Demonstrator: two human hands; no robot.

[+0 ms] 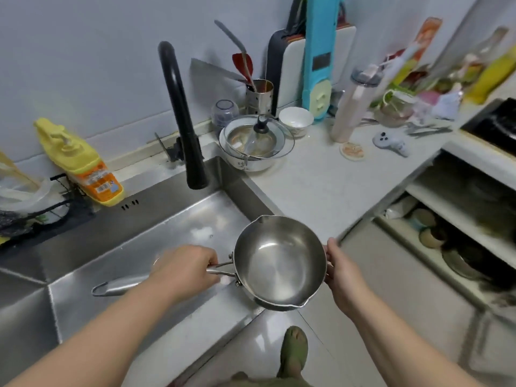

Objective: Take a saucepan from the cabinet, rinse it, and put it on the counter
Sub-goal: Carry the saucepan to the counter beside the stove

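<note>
A small steel saucepan [279,263] with two pour spouts is held level over the sink's front right corner, empty and shiny inside. My left hand [185,270] is wrapped around its long steel handle, which points left. My right hand [342,270] grips the right side of the pan's rim. The steel sink [134,247] lies below and to the left, with the black faucet [181,115] at its back. No water is running. The white counter [321,185] stretches behind the pan. The open cabinet [460,227] is at the right, with pots on its shelves.
A yellow detergent bottle [81,166] stands behind the sink at left. On the counter sit a bowl with a glass lid [257,141], a white bowl [296,121], a utensil holder [259,96], cutting boards, a tall bottle [354,104] and a stove [494,124] at far right.
</note>
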